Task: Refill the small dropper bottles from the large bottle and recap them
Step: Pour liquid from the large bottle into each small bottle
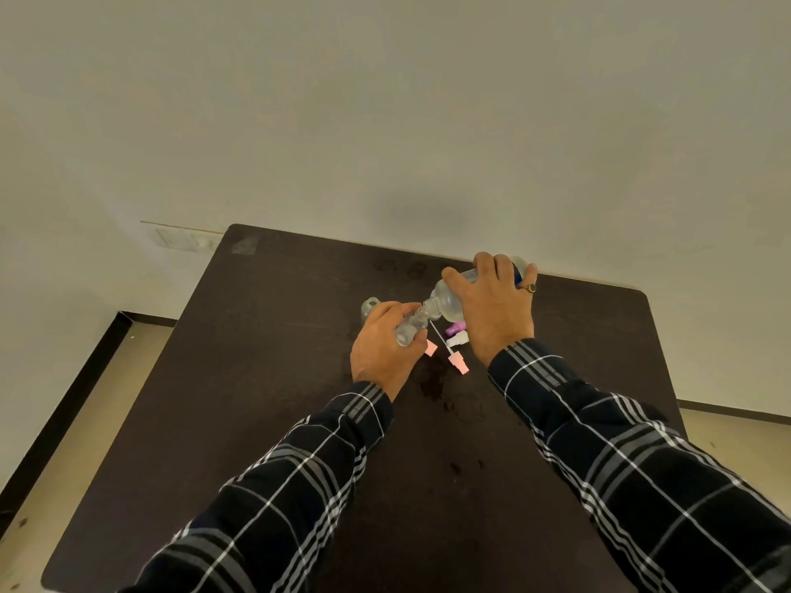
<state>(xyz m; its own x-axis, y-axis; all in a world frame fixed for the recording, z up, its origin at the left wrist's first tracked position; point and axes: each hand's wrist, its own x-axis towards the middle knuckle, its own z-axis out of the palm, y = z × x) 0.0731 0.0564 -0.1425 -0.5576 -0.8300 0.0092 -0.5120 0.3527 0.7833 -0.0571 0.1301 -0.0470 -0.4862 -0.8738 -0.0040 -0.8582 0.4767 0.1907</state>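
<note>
Large bottle point(453, 299) gripped by right hand point(492, 310), mouth at small bottle point(408, 329) held in left hand point(383, 348);
pink caps point(458, 362), purple cap point(455, 328) just beside large bottle; spare bottle point(370, 308) left of it

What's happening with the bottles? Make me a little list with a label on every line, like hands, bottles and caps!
left hand: grips a small bottle, no cap on it
right hand: holds the large bottle tipped over, its neck at the small bottle's mouth
second small bottle: stands on the table beyond the left hand
dropper caps: pink and purple, lying loose between the hands
</note>
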